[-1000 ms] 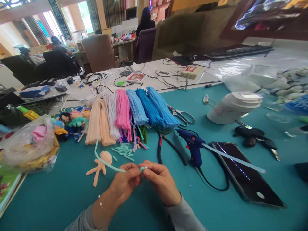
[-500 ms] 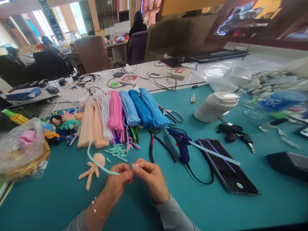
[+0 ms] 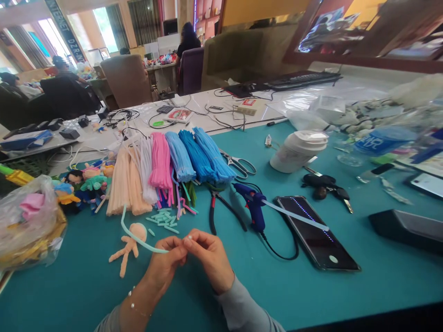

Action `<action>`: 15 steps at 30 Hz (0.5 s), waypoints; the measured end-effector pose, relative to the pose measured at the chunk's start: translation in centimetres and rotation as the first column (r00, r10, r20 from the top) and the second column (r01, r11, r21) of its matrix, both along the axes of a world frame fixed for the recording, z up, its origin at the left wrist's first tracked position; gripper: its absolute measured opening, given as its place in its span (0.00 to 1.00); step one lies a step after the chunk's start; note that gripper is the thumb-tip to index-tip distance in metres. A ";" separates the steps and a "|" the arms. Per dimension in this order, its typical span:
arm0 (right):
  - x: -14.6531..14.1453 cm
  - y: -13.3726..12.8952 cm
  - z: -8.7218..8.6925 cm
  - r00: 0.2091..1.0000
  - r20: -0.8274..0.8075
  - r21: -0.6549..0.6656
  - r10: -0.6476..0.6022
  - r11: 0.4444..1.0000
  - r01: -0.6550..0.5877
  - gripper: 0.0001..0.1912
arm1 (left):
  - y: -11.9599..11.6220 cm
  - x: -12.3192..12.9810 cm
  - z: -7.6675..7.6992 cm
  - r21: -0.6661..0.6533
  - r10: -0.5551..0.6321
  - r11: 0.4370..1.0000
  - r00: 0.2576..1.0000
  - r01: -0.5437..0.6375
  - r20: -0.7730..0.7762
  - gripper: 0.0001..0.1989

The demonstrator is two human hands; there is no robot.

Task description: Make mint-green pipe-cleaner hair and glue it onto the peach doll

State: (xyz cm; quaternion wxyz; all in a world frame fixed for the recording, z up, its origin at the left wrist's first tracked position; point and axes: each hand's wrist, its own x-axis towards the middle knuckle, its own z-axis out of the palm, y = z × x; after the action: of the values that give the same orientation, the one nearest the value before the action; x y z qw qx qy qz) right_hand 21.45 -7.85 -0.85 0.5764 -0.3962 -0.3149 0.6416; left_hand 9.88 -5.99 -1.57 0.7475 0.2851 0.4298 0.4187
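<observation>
A mint-green pipe cleaner (image 3: 141, 240) curves out to the left from my left hand (image 3: 166, 263), whose thumb and fingers are pinched on it. My right hand (image 3: 209, 256) meets the left at the fingertips and pinches the pipe cleaner's other end; only a tiny pale bit shows there. Behind the long free part lies a peach pipe-cleaner doll figure (image 3: 126, 252) with a round head and thin limbs. Several short mint-green cut pieces (image 3: 164, 218) are scattered on the green mat (image 3: 194, 299) just beyond my hands.
Bundles of peach (image 3: 125, 184), pink (image 3: 161, 161) and blue pipe cleaners (image 3: 215, 157) lie behind. To the right are pliers (image 3: 213, 213), scissors (image 3: 238, 164), a blue glue gun (image 3: 255, 210), a phone (image 3: 311, 240) and a white cup (image 3: 298, 151). Finished dolls (image 3: 92, 177) and a plastic bag (image 3: 32, 221) are at left.
My fingertips have come closer together, and the pale end between them is now mostly covered. The whole view has shifted slightly, with things on the mat appearing further left.
</observation>
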 end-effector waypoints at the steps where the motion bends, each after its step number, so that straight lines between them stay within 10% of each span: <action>1: 0.0 0.0 0.0 1.000 -0.003 -0.001 0.002 1.000 -0.002 0.17 | 0.0 0.0 0.1 0.000 0.004 1.000 1.000 -0.004 0.004 0.17; 15: 0.8 0.4 0.0 0.997 -0.057 -0.001 0.058 0.998 -0.058 0.18 | 0.2 0.1 1.1 -0.100 -0.024 0.994 0.991 0.037 0.133 0.17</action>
State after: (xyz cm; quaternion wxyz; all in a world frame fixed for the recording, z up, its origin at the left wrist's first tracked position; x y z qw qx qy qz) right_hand 22.30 -7.42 -0.90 0.5659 -0.3690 -0.3088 0.6695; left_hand 10.00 -5.77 -0.46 0.7941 0.2249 0.3960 0.4025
